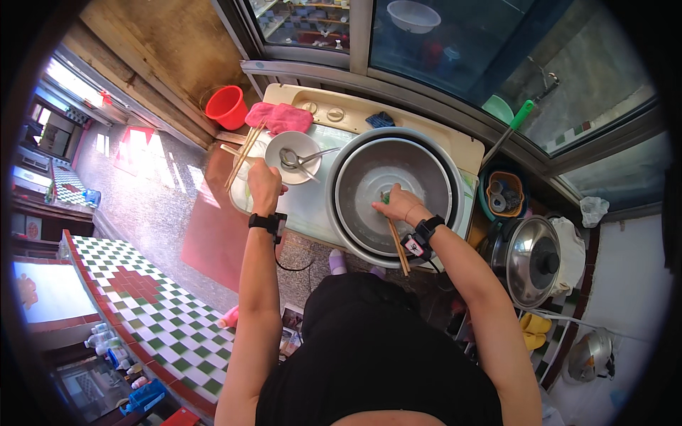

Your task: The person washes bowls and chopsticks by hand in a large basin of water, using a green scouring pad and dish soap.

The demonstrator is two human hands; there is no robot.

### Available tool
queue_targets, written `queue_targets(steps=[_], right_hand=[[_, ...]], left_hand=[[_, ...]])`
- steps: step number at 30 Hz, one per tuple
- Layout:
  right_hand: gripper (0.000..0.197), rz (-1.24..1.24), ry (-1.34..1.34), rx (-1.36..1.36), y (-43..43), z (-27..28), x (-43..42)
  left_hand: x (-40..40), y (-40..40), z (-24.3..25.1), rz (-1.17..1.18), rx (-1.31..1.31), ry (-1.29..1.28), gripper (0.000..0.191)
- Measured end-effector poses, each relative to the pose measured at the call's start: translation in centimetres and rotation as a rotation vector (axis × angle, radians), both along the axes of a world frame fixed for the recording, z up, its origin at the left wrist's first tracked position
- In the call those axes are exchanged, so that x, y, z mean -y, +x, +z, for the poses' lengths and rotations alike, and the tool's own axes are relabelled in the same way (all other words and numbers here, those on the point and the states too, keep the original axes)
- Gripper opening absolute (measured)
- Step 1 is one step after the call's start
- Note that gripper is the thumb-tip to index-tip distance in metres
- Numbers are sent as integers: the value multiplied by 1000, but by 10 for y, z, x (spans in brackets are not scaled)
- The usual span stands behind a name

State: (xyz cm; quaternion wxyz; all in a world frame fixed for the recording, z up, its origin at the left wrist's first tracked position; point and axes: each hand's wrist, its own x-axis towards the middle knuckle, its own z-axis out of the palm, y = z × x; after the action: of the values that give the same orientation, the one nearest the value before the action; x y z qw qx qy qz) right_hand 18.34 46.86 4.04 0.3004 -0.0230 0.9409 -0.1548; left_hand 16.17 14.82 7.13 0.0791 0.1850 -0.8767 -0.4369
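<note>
My left hand (265, 183) is curled, palm down, beside a white bowl (242, 166). Several wooden chopsticks (254, 136) slant across that bowl, close against my knuckles; whether my fingers grip them is hidden. To its right, a white bowl (275, 149) holds metal spoons (289, 156), one handle reaching past the rim. My right hand (400, 205) is inside a grey metal basin (362, 175), closed around more wooden chopsticks (397, 242) whose ends pass over the near rim. A bit of green material (384, 197) shows at its fingertips. The basin sits within a larger metal basin (333, 213).
A pink cloth (279, 118) and a dark blue cloth (380, 120) lie on the cream-coloured appliance top (469, 152). A red bucket (226, 108) stands beyond its left end. A green-handled tool (521, 114), a lidded pot (533, 261) and an orange basket (506, 186) flank the right side.
</note>
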Motion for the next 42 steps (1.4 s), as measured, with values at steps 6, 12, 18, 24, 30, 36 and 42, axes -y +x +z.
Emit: queue_targets(steps=[6,12,18,24,30,36,42], right_hand=[[60,-252,-399,-262,-11,-1,-24],[57,-471,-1393,214,7,62,-32],[57,-622,-1543,208,33,63,-66],[74,-748,-1176,130,45,63,-80],[66,-684,-842,-102,35,64,-59],[74,-277,-136,-737,31,75,-54],[66,-184,-166,-911,33,101,-38]], left_hand=[[-23,10,50,-67,-120,32,22],[-96,30,62,-262,2,325,26],[-163,40,-3,-419,322,741,24],[-191,48,-40,-529,594,635,25],[-201,45,-53,-630,507,448,24],[-207,60,-39,-846,55,-252,40],[-206,50,-86,-884,45,-421,31]])
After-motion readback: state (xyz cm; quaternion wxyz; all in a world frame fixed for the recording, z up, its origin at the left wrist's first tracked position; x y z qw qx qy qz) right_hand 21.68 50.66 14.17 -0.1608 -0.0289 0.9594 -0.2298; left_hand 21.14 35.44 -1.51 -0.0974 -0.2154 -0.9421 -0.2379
